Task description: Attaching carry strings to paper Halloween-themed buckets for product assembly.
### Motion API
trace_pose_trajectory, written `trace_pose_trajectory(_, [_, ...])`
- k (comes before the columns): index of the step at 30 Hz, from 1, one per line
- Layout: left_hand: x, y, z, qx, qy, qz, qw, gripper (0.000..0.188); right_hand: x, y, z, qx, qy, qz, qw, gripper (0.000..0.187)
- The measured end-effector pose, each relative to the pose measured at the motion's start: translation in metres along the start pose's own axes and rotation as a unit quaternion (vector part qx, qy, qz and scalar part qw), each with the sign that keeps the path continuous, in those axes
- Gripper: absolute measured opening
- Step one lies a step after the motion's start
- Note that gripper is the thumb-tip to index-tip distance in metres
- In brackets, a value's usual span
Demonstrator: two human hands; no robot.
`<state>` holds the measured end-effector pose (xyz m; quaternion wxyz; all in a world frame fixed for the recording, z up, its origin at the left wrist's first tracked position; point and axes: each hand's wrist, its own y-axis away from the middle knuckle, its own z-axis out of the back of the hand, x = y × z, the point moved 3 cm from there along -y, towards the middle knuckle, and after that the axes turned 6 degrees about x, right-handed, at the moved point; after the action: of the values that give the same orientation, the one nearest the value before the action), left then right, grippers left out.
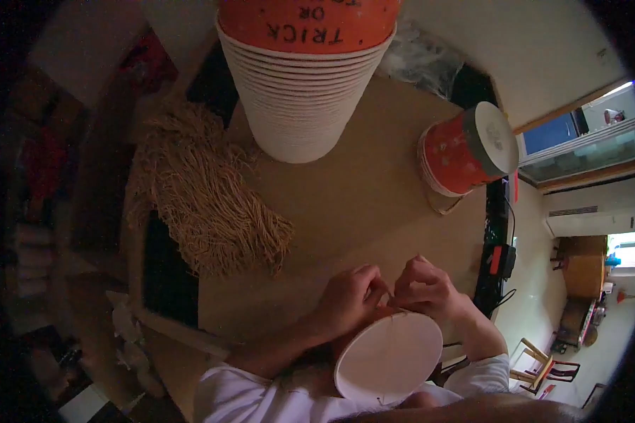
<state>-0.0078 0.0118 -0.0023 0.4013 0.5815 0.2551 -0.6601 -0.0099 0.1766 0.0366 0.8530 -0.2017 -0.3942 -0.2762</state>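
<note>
Table with dark green surface (168, 285), mostly covered by a flat brown sheet (360, 190); wearer at 6 o'clock. A tall stack of nested white tubs (300, 106) stands near 12, orange at its top. Crumpled clear plastic (423, 60) lies at 1, an upturned orange bucket (455, 151) at 2, tan cords (219, 204), loosely bundled, at 9.

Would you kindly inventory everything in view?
bucket stack: 1, orange and white, top
string bundle: 1, tan, left of stack
upturned bucket: 1, orange and white, right
plastic heap: 1, clear, beside stack
table: 1, brown, centre
small object: 1, black and red, table edge
chair: at least 1, brown, lower right
bright window: 1, white, right
dim clutter: uncounted, red and white, left
near bucket: 1, white and orange, lower middle
sleeves: 2, white, bottom
left hand: 1, bare, by near bucket
right hand: 1, bare, beside left
</note>
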Motion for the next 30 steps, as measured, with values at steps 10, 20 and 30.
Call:
trace_pose_trajectory(10, [0.004,0.001,0.000,-0.049,-0.061,0.012,0.997,0.010,0.013,0.007,0.005,0.005,-0.089,0.002,0.996,0.012])
trace_pose_trajectory(20, [0.019,-0.004,-0.020,-0.084,-0.052,-0.023,0.995,0.011,0.049,0.025,-0.003,-0.100,-0.122,-0.229,0.960,0.020])
trace_pose_trajectory(30, [0.019,-0.037,-0.033,0.095,0.075,-0.043,0.992,0.012,0.042,0.049,-0.021,-0.170,0.040,-0.233,0.957,0.013])
